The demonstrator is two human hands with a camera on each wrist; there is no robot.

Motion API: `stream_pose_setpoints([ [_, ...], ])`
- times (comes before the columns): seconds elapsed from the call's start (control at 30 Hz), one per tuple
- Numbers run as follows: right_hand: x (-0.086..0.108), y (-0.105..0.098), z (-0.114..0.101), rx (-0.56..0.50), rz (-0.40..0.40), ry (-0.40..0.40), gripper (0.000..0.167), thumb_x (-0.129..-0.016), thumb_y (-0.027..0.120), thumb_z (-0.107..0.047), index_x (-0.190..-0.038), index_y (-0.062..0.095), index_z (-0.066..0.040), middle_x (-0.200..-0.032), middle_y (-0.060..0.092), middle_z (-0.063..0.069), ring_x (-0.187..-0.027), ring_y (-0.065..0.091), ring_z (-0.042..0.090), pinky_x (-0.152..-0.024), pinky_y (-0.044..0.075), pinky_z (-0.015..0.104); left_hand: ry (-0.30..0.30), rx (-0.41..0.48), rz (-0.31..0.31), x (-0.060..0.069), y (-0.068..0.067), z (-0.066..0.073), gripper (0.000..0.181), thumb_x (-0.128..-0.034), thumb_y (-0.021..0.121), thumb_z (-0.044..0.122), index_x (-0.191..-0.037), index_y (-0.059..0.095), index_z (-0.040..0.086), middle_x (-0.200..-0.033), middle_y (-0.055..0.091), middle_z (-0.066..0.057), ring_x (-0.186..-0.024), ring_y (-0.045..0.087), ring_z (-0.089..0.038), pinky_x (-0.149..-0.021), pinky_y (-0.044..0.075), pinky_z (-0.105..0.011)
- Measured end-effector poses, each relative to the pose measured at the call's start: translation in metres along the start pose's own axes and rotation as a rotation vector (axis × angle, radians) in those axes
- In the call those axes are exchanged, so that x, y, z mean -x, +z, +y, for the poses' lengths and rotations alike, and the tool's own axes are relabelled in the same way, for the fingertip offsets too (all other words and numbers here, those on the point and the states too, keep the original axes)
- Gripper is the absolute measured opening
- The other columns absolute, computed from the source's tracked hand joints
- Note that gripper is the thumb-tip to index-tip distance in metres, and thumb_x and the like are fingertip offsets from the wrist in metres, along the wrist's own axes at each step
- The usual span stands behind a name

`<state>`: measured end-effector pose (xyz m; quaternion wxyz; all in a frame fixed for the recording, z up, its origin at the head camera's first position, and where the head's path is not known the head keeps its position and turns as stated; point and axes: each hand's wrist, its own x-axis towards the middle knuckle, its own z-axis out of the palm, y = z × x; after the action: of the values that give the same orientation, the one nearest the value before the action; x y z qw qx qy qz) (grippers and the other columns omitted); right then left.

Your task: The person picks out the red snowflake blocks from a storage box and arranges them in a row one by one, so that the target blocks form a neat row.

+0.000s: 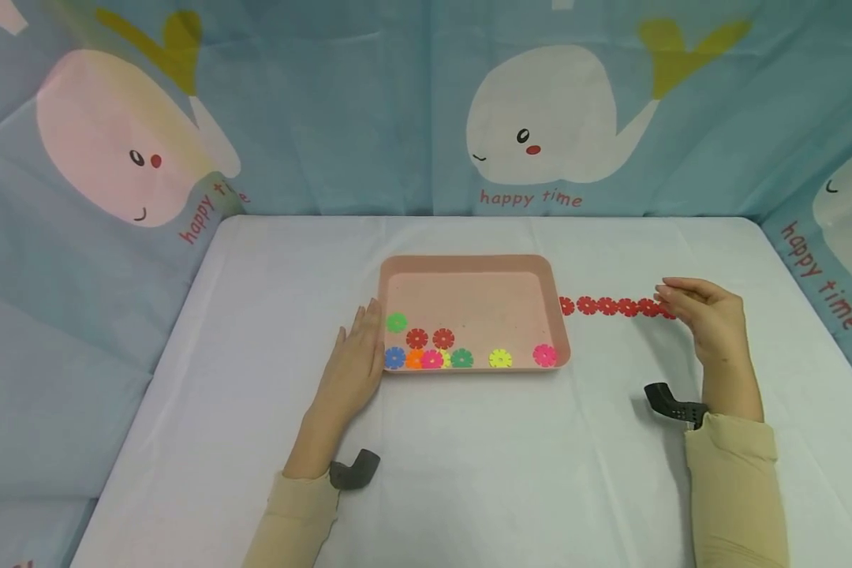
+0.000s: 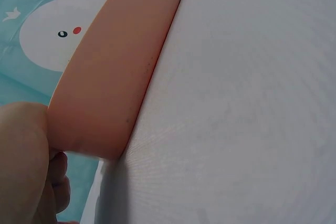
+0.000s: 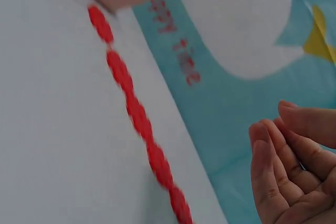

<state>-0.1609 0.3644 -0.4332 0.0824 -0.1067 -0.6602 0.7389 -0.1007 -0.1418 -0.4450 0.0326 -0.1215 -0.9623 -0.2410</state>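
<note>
My left hand lies along the left side of a pink tray, fingers straight and touching its wall; the left wrist view shows the hand at the tray's corner. Right of the tray a row of red flower-shaped discs stretches across the cloth. Over that row's right end is my right hand, fingers loosely bent, hiding the last disc in part. In the right wrist view this hand has nothing between thumb and fingers, and the red discs lie apart from it.
Inside the tray, loose flower discs gather along the front: two red ones, a blue one, a yellow one, a pink one and several others. White cloth covers the table. A whale-printed curtain hangs behind.
</note>
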Motion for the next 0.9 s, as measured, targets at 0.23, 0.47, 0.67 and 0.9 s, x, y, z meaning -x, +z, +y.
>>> stream_pose_setpoints([
  [0.23, 0.030, 0.070, -0.031, 0.206, -0.159, -0.026, 0.015, -0.086, 0.068, -0.007, -0.100, 0.071, -0.004, -0.085, 0.071, -0.007, -0.080, 0.066, 0.006, -0.073, 0.049, 0.013, 0.013, -0.002, 0.005, 0.001, 0.000, 0.000, 0.057, -0.1002, 0.039, 0.021, -0.150, 0.018, 0.004, -0.155, 0.018, -0.007, -0.142, 0.016, -0.026, -0.111, 0.016, -0.055],
  [0.47, 0.038, 0.114, -0.031, 0.424, -0.270, -0.072, 0.024, -0.088, 0.067, -0.015, -0.109, 0.068, -0.002, -0.088, 0.070, -0.014, -0.087, 0.064, 0.005, -0.076, 0.048, 0.018, 0.013, 0.003, 0.007, 0.001, 0.000, 0.001, 0.056, -0.1005, 0.038, 0.021, -0.151, 0.017, 0.005, -0.155, 0.018, -0.006, -0.142, 0.016, -0.025, -0.111, 0.017, -0.055],
  [0.67, 0.041, 0.144, -0.024, 0.475, -0.386, -0.062, 0.033, -0.090, 0.065, -0.016, -0.113, 0.063, 0.007, -0.091, 0.070, -0.007, -0.084, 0.064, 0.007, -0.077, 0.049, 0.021, 0.018, 0.006, 0.003, 0.000, -0.001, 0.002, 0.057, -0.1002, 0.039, 0.019, -0.151, 0.017, 0.006, -0.155, 0.018, -0.006, -0.142, 0.017, -0.025, -0.111, 0.017, -0.054],
  [0.9, 0.048, 0.189, -0.022, 0.463, -0.537, -0.019, 0.030, -0.088, 0.066, -0.010, -0.111, 0.063, 0.008, -0.103, 0.067, 0.016, -0.086, 0.066, 0.010, -0.080, 0.052, 0.020, 0.008, 0.008, 0.009, 0.001, -0.002, 0.002, 0.057, -0.1002, 0.039, 0.020, -0.151, 0.018, 0.005, -0.155, 0.019, -0.006, -0.142, 0.018, -0.025, -0.111, 0.017, -0.054],
])
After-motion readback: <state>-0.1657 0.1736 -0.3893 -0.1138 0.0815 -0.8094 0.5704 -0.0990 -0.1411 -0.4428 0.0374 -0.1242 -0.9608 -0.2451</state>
